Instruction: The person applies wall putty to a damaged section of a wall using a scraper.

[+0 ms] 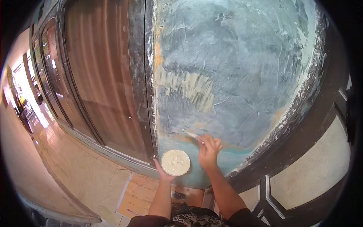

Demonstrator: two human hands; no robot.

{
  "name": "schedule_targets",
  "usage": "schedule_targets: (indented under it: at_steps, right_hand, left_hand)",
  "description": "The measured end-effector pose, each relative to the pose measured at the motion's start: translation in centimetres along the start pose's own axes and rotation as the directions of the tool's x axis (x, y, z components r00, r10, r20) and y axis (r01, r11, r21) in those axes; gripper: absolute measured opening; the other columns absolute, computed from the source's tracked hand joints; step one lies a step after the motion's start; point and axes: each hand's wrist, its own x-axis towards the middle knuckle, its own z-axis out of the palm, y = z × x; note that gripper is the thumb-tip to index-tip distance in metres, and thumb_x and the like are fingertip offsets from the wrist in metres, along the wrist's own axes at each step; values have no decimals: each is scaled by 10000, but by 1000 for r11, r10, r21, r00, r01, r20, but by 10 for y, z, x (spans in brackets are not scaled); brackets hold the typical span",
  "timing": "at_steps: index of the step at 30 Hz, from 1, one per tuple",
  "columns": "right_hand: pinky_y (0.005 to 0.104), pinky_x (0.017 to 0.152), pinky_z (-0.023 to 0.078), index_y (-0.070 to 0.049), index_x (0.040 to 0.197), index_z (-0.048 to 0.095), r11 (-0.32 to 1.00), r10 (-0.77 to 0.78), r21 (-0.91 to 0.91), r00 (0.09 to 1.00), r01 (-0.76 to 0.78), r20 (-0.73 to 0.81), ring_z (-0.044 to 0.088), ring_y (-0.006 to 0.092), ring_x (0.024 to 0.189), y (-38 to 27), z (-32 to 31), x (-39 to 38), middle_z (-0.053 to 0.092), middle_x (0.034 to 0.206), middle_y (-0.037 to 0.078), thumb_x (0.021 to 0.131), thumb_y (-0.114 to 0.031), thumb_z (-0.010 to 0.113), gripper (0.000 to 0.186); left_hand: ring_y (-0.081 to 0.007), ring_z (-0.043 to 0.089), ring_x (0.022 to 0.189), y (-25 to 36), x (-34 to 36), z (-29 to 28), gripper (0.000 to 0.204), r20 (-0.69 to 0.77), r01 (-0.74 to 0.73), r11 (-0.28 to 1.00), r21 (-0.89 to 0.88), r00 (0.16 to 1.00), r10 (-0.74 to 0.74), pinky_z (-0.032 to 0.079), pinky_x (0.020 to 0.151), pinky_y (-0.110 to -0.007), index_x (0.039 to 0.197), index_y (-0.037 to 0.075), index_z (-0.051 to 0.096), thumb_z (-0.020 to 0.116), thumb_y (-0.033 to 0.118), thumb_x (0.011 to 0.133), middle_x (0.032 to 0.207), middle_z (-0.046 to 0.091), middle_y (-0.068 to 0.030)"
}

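My left hand [164, 173] grips a round tub of thick cream paste [175, 162] from its left and underside, low in front of the wall. My right hand [209, 150] is closed on a slim tool [192, 134], a putty knife or brush, whose pale tip meets or nearly meets the wall [242, 75] just above and right of the tub. That wall is mottled blue-grey, with orange spots and a turquoise lower band. Higher up, a streaky patch of cream paste [189, 90] lies on it.
A dark-framed reddish glass panel [100, 75] borders the wall at left, beside a tiled walkway [68, 155] leading toward a bright opening. A dark panelled door or woodwork [306, 162] with pale insets stands at right. Cardboard [138, 189] lies on the floor below my hands.
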Motion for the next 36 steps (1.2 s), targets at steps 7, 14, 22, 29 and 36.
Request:
schedule_targets:
  at_steps: [7, 14, 22, 29, 36]
  right_hand:
    - [398, 945, 310, -125, 1116, 705, 1000, -22, 16, 990, 24, -142, 516, 248, 1029, -14, -16, 74, 696, 1061, 6, 946, -122, 670, 173]
    - [397, 1019, 318, -94, 1203, 673, 992, 100, 97, 973, -81, -209, 493, 267, 1065, -13, -67, 122, 622, 1072, 91, 961, -171, 695, 255]
    - [418, 1036, 286, -82, 1212, 670, 993, 110, -20, 968, -118, -226, 479, 269, 1107, -8, -88, 158, 627, 1087, 106, 947, -172, 700, 282]
    - [401, 919, 500, -45, 1262, 658, 967, 80, -221, 978, -124, -195, 600, 308, 1011, -3, -89, 164, 561, 1116, 171, 933, -160, 737, 358]
    - [433, 1030, 313, -51, 1236, 653, 984, 153, -56, 965, -169, -212, 505, 297, 1095, -4, -86, 173, 638, 1074, 133, 936, -162, 708, 325]
  left_hand:
    - [-413, 485, 1385, -3, 3, -17, 1067, 39, 29, 999, -34, 999, -28, 405, 1124, -620, 1512, 105, 484, 362, 926, 842, 1542, 492, -159]
    - [-392, 460, 1406, -16, -6, -3, 1058, 24, 95, 994, 47, 995, -97, 362, 1153, -611, 1522, 116, 471, 348, 923, 848, 1562, 469, -143]
    - [-395, 513, 1359, -19, 9, -10, 1027, 40, 159, 987, 16, 986, -160, 428, 1095, -609, 1482, 134, 526, 386, 920, 837, 1530, 514, -134]
    - [-389, 534, 1337, -16, 14, -10, 1026, 17, 173, 985, -10, 985, -173, 443, 1084, -596, 1489, 127, 514, 391, 915, 843, 1514, 527, -133]
    - [-385, 529, 1342, -14, 15, -13, 1032, 35, 131, 990, 52, 991, -132, 435, 1088, -602, 1487, 117, 514, 383, 916, 846, 1505, 536, -134]
